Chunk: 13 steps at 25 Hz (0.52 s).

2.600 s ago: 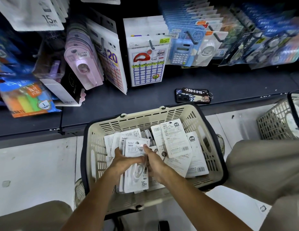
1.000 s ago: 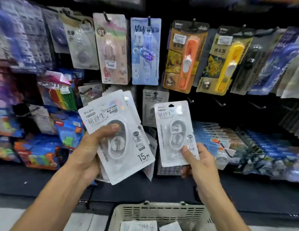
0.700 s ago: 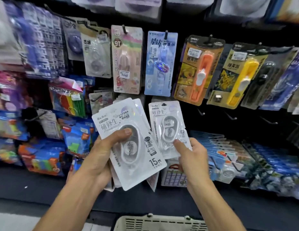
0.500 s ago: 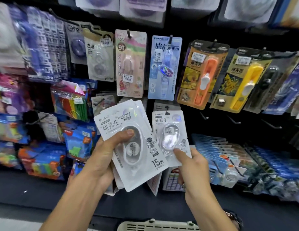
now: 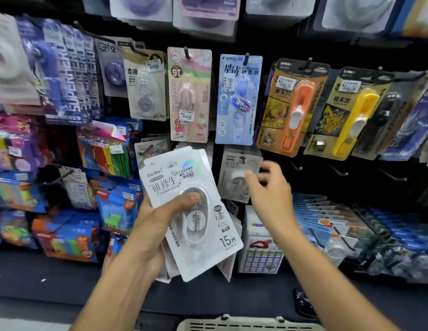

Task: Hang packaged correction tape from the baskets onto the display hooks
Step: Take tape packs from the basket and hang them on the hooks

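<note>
We are hanging white carded correction-tape packs: one pack [image 5: 239, 177] on hook; left hand [image 5: 158, 225] gripping remaining stack [image 5: 191, 211]; right hand [image 5: 270, 194] released.

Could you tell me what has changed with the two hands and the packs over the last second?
The right hand has let go of the single white correction tape pack, which now hangs on its hook. The left hand still grips the stack of white correction tape packs.
</note>
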Tool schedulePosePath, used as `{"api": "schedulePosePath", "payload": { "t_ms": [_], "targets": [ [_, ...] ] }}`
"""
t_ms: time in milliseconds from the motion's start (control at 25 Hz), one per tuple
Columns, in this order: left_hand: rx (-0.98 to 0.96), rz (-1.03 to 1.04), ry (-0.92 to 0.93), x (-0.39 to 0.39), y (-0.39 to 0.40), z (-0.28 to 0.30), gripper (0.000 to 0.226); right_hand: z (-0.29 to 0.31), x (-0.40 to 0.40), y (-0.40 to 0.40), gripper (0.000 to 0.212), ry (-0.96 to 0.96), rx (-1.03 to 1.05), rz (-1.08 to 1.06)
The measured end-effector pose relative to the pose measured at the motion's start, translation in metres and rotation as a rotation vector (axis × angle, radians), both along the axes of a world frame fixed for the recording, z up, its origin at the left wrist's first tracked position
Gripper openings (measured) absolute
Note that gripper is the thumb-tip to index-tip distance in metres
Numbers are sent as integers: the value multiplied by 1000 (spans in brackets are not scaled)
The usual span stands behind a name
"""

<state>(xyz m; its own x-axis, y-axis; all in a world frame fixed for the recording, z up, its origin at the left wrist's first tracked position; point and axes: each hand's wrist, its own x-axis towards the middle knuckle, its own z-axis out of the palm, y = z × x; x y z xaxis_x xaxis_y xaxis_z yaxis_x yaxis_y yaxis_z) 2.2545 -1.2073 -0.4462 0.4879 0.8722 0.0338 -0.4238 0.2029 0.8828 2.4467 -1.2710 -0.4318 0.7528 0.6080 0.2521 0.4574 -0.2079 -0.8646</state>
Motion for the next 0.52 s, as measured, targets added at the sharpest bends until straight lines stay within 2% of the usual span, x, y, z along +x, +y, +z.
{"api": "schedulePosePath", "payload": {
  "t_ms": [40, 120, 200, 400, 520],
  "targets": [
    [5, 1, 8, -1, 0, 0, 72, 18, 7, 16, 41, -96, -114, 13],
    [14, -5, 23, -4, 1, -1, 73, 43, 17, 47, 23, -242, -306, -8],
    [32, -4, 40, -5, 2, -2, 74, 54, 21, 70, 10, -341, -407, -63],
    [73, -12, 55, -10, 7, -2, 84, 44, 23, 74, 32, -431, -363, -271],
    [99, -23, 61, -11, 8, -1, 93, 29, 13, 74, 22, -709, -479, -207]
  ]
}}
